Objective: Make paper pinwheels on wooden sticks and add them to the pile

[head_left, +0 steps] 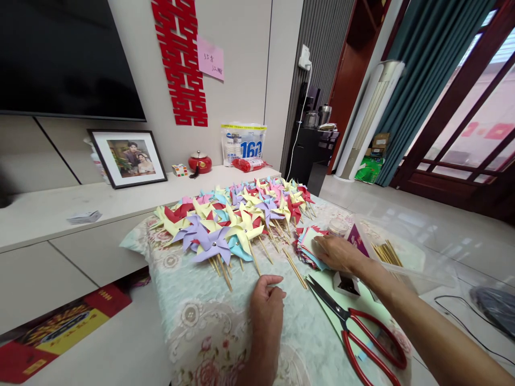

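Note:
My right hand [337, 253] reaches over a stack of coloured paper squares [309, 245], its fingers closed at the stack's right side. How many sheets they pinch is hidden. Low over the flowered tablecloth [213, 321], my left hand [267, 308] is loosely curled with nothing visible in it. Finished paper pinwheels [215, 242] on wooden sticks lie in a large heap beyond it. A few bare sticks [295, 268] lie between the heap and the stack. Large red-handled scissors [346, 316] rest partly opened on green paper [366, 300], near a small open box [346, 284].
A clear plastic bin [426, 276] at the table's right holds more wooden sticks [387, 253]. Near it stands a small round clear container [338, 226]. Behind the table, a white cabinet [40, 209] carries a framed photo [129, 157], a puzzle cube [179, 170] and a red pot [200, 162].

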Demonstrator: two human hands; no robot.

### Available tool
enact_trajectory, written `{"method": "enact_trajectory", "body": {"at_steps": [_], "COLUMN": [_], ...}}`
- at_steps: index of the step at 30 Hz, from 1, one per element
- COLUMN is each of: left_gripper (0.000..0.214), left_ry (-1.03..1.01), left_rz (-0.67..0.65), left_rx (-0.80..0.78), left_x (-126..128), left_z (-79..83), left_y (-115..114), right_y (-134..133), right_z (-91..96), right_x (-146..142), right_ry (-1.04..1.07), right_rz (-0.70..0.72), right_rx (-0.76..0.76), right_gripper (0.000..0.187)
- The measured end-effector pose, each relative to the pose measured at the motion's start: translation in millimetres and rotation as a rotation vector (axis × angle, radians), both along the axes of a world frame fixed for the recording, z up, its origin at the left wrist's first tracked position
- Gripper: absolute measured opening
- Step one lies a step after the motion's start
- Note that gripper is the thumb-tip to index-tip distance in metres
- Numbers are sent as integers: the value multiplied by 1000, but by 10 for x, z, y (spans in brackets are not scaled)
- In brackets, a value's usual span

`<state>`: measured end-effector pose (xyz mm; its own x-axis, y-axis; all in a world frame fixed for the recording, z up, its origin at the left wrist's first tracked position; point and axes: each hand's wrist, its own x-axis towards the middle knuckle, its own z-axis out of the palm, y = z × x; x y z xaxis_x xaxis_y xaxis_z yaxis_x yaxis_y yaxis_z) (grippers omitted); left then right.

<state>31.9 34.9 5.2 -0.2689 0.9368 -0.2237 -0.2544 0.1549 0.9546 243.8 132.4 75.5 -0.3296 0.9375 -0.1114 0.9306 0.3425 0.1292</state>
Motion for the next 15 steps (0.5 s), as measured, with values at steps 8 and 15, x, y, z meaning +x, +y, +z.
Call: {"method": "enact_trajectory", "body": {"at_steps": [8, 15], "left_gripper": [25, 25], "left_ry": [18, 19], "left_rz": [-5, -2], "left_rx": [2, -29], "left_x": [1, 11], "left_z": [-32, -15], "left_y": [15, 12], "right_y": [5, -2], "right_z": [-46, -33], "right_x": [42, 66], "right_ry": [2, 15], "right_rz": [6, 19], "right_rx": [14, 31], "right_gripper": [23, 29]}}
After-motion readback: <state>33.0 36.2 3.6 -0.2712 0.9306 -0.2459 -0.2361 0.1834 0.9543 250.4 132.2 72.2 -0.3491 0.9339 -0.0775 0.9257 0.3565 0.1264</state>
